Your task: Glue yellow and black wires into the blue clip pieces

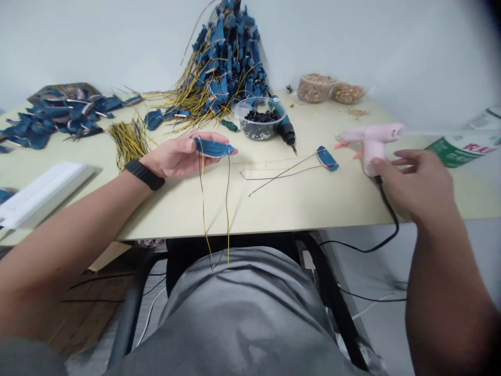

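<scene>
My left hand (178, 156), with a black band at its wrist, holds a narrow blue piece (213, 148) between thumb and fingers. Yellow and black wires (202, 203) hang from both its ends, down past the table edge. On the right, a pale pink glue gun (373, 141) stands with its nozzle towards the left. My right hand (422, 183) is beside its handle, thumb against the lower part and the other fingers apart from it. Another blue piece with wires (327, 158) lies on the table between my hands.
A tall heap of wired blue pieces (230, 57) rises at the back. Nearby are a tub of black bits (260, 117), a power driver (286, 130), and tubs of tan bits (315, 87). Loose blue pieces (50, 117), a wire bundle (129, 138) and a white box (45, 193) lie left.
</scene>
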`<state>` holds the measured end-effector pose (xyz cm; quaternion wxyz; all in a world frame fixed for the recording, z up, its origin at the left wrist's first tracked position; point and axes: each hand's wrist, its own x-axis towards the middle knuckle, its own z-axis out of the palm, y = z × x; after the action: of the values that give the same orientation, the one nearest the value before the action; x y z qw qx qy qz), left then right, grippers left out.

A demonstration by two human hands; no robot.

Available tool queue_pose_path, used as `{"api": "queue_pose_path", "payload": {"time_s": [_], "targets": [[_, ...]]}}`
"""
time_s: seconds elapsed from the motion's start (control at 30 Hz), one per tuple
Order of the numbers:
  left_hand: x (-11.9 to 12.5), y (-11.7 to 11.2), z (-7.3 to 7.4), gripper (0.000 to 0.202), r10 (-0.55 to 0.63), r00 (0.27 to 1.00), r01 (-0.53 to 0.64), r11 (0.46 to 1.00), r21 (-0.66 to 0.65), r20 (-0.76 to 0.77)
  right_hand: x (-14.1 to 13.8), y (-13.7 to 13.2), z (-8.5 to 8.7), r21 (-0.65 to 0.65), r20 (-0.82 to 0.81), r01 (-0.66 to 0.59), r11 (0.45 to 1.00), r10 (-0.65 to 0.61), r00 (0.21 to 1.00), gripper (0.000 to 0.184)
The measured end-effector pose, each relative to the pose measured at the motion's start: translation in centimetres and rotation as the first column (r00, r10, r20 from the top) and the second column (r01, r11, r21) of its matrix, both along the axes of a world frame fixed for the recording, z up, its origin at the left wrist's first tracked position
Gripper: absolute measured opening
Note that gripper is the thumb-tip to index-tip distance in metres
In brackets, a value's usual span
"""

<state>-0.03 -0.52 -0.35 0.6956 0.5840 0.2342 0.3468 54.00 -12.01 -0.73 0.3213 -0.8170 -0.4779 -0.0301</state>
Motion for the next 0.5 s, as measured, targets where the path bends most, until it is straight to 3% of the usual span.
{"api": "queue_pose_path", "payload": {"time_s": [0.1, 0.23, 0.4, 0.5], "targets": [[0.1, -0.3, -0.5, 0.077, 0.024, 0.999, -0.024, 1.000, -0.010, 0.023, -3.0, 0.7, 3.2, -0.121, -0.185, -0.089, 0.989, 0.065, 0.981, 0.017], [0.4, -0.7, -0.6, 0.076, 0.013, 1.000, -0.013, 1.000, -0.024, 0.012, -4.9, 2.3, 4.9, -0.241, -0.230, -0.069, 0.968, 0.012, 0.973, 0.033], [0.7, -0.8, -0.6, 0.082, 0.015, 1.000, -0.014, 0.999, -0.029, 0.024, -6.5, 3.3, 6.3, -0.116, -0.225, -0.041, 0.992, 0.014, 0.974, 0.040], [0.6, -0.1, -0.7, 0.088, 0.011, 1.000, -0.011, 1.000, -0.024, -0.001, -9.5, 3.1, 8.3, -0.048, -0.304, -0.163, 0.986, 0.141, 0.942, 0.024]]}}
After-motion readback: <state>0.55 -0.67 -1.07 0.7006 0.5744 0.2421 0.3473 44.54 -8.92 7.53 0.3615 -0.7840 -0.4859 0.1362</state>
